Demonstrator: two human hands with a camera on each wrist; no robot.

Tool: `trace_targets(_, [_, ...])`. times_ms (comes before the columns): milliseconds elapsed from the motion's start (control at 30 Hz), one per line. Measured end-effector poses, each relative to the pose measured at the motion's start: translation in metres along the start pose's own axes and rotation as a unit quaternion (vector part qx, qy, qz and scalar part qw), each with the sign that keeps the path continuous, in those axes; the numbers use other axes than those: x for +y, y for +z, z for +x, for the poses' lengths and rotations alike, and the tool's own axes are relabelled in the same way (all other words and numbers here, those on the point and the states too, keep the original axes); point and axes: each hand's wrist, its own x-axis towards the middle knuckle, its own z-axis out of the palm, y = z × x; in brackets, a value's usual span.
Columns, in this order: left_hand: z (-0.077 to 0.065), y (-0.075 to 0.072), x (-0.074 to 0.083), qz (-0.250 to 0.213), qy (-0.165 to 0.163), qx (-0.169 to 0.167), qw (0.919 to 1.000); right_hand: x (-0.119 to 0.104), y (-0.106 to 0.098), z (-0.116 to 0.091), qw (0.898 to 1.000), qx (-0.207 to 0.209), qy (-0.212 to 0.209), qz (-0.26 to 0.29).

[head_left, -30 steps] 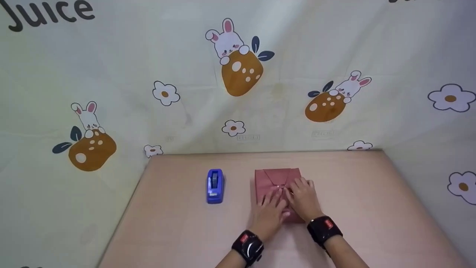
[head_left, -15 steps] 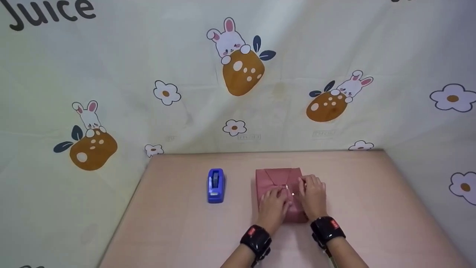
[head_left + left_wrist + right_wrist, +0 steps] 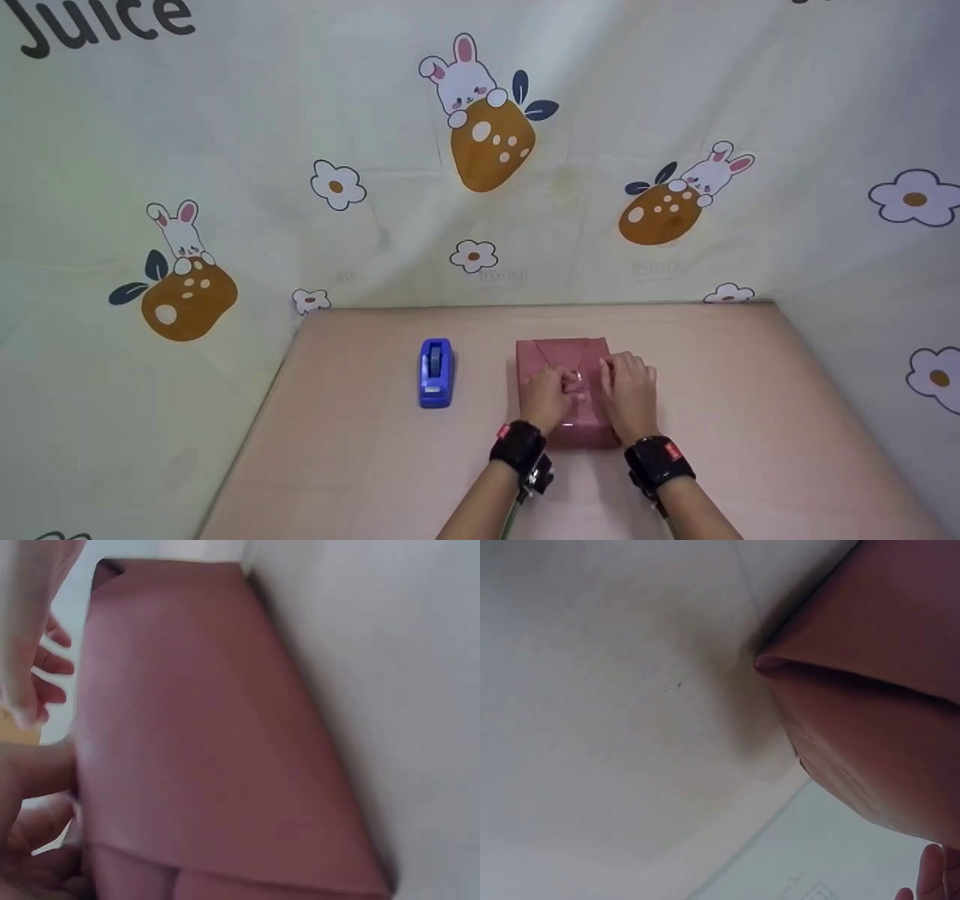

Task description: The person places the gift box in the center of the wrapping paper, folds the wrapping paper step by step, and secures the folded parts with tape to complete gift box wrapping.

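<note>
A box wrapped in dull red paper (image 3: 592, 439) lies on the table, its folded flaps meeting on top. Shiny glints of clear tape (image 3: 568, 424) show along the seam. Over the left half of the top is my left hand (image 3: 546, 397), its fingers curled and its fingertips partly hidden. The left wrist view puts those fingers at the box's upper edge. My right hand (image 3: 631, 394) is by the right edge, fingers loosely bent. Beyond that edge, its fingertips (image 3: 930, 874) appear in the right wrist view with nothing in them.
To the left of the box stands a blue tape dispenser (image 3: 435, 375). The pinkish table (image 3: 360, 450) ends at a cloth backdrop (image 3: 390, 225) printed with rabbits, fruit and flowers. Black bands (image 3: 660, 459) circle both wrists.
My right hand has come off the middle seam to the box's right edge. My left hand has shifted slightly forward, and its spread fingers have curled. The dispenser stays put.
</note>
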Motion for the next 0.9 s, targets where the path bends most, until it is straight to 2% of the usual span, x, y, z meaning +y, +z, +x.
trace_targets(67, [0.007, -0.005, -0.002, -0.049, -0.013, -0.038, 0.9980, 0.000, 0.000, 0.000, 1.000, -0.002, 0.001, -0.002])
trace_targets(167, [0.015, -0.011, -0.003, -0.113, -0.040, -0.085, 0.9892, 0.001, -0.001, 0.000, 1.000, 0.000, -0.001, -0.006])
trace_targets(267, [0.018, -0.012, -0.003, -0.132, -0.031, -0.096, 0.9861, 0.001, 0.000, -0.001, 1.000, -0.004, -0.002, -0.001])
trace_targets(367, [0.019, -0.011, -0.003, -0.125, -0.010, -0.083, 0.9886, 0.000, -0.001, -0.001, 0.999, -0.032, 0.005, 0.024])
trace_targets(500, [0.021, -0.009, -0.005, -0.080, 0.009, -0.055, 0.9952, 0.000, -0.004, 0.001, 0.995, -0.086, 0.029, 0.050])
trace_targets(633, [0.023, -0.007, -0.009, -0.036, 0.027, -0.037, 0.9983, 0.002, -0.008, 0.005, 0.991, -0.125, 0.032, 0.038])
trace_targets(733, [0.022, -0.004, -0.010, 0.000, 0.049, -0.018, 0.9987, 0.003, -0.010, 0.006, 0.989, -0.141, 0.022, 0.025])
trace_targets(900, [0.020, 0.003, -0.012, 0.044, 0.089, 0.028, 0.9947, 0.006, -0.010, 0.005, 0.991, -0.134, 0.013, 0.011])
